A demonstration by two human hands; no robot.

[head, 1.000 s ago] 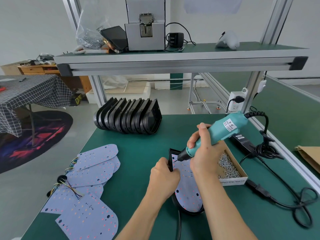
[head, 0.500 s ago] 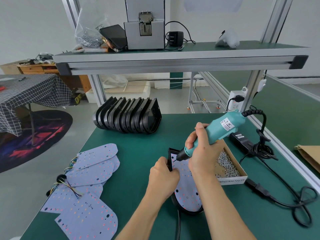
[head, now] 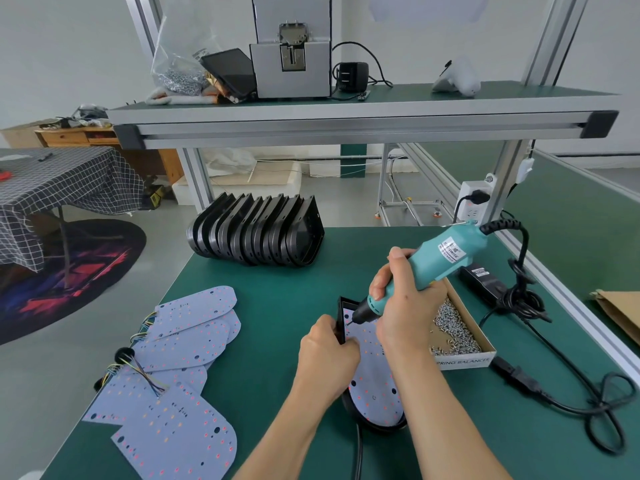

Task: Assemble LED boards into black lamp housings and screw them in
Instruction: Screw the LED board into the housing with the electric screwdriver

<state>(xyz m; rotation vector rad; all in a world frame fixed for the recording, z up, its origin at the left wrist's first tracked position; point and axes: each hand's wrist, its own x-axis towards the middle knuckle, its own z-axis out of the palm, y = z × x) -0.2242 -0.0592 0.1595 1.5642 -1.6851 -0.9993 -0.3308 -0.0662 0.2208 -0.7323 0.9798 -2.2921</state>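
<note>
Spare LED boards (head: 180, 358): they are lying in a loose overlapping pile at the left of the green bench (head: 270, 299), with coloured wires hanging at their left edge. I judge they are waiting there, within reach of the left arm, for the next housings.

Empty housings (head: 256, 233): they are standing on edge in a tight row at the back of the bench, so one can be taken at a time while the middle is staying free for work.

Left hand (head: 327, 358): it is gripping the left wall of the lamp housing (head: 341, 320), fingers curled over the rim. It is probably keeping the housing from turning under the driver.

LED board in work (head: 375, 393): it is sitting inside the black housing at the centre, between the two hands, with its rounded end toward the person.

Right hand (head: 403, 303): it is clamped round the teal electric screwdriver (head: 433, 265). The tool is leaning to the upper right, with its tip touching the board near the far left corner. Whether a screw is under the tip is too small to tell.

Screw box (head: 460, 337): it is lying just beside the housing on the right, open and full of small screws, so the working hand is needing only a short reach.

Power cable (head: 554, 382): it is running off to the right, away from the work.
</note>
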